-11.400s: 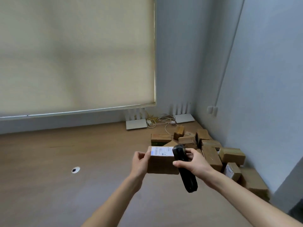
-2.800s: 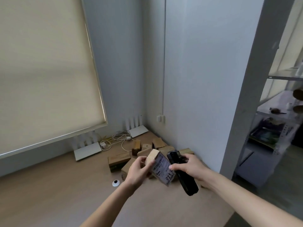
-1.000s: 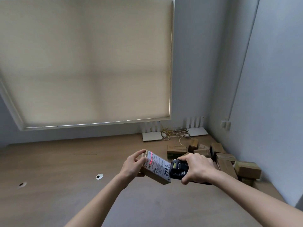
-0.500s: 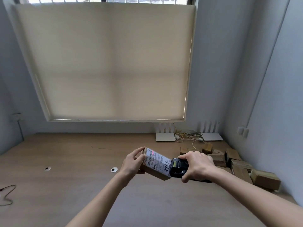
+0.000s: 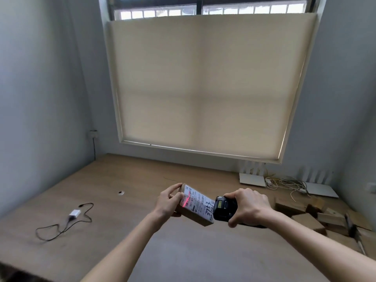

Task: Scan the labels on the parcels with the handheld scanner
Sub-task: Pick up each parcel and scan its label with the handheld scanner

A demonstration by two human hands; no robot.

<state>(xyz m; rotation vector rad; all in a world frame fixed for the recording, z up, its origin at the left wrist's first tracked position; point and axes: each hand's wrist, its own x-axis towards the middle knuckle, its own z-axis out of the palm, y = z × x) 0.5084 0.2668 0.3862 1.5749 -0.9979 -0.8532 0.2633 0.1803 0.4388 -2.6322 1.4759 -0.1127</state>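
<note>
Wooden floor [image 5: 142,180]: scanner [image 5: 223,208] facing parcel [image 5: 195,208]

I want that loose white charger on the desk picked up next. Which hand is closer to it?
Left. The left hand holds the parcel mid-desk, well right of the charger. The right hand, gripping the scanner, is farther right.

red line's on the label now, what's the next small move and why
Probably hold both steady a moment, then set this parcel aside. The scanner in the right hand points at its label, and the red beam already crosses the barcode end near the left hand; more parcels wait at right.
</note>
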